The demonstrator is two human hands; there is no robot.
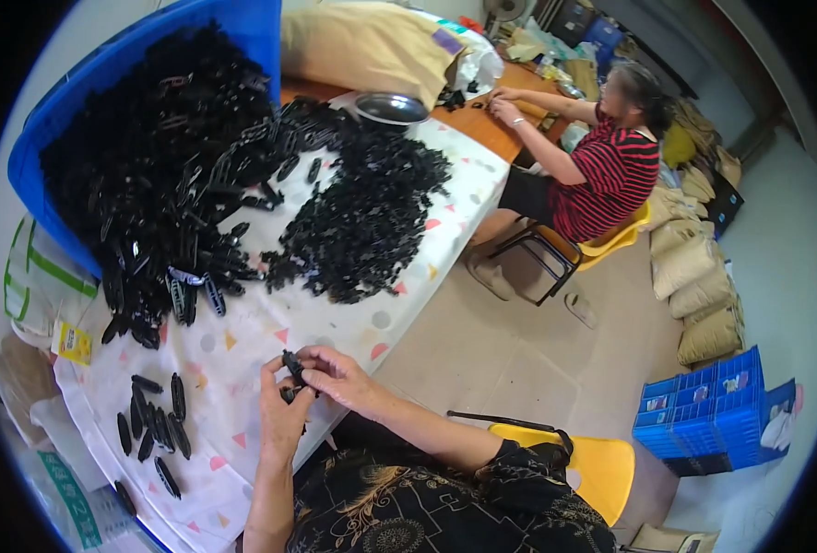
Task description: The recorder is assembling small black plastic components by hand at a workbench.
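Fingers [290, 376] of both hands are closed around one small black plastic clip [292, 365], held just above the near edge of the bench [335, 323]. The left hand [281, 417] grips its lower end and the right hand [339, 378] pinches its upper end, so both are shut on the same piece.

Going from largest to smallest: a blue tub [150, 55], tipped on its side at the far left corner of the bench, spills a great heap of black clips [159, 175] across the patterned cloth. Just beside it, toward the right edge, lies a second, flatter pile of smaller black parts [362, 221]. Near the left edge, close to the person, a small row of finished-looking clips [155, 424] lies side by side. Judged by that, only a few pieces are done and by far the most of the stock is left.

The held clip's long axis runs roughly from the near side up and a little leftward toward the far left corner; which end is its head I cannot tell, since the fingers cover much of it.

At the far edge of the bench another person in a striped shirt [611, 175] sits working with their own hands.
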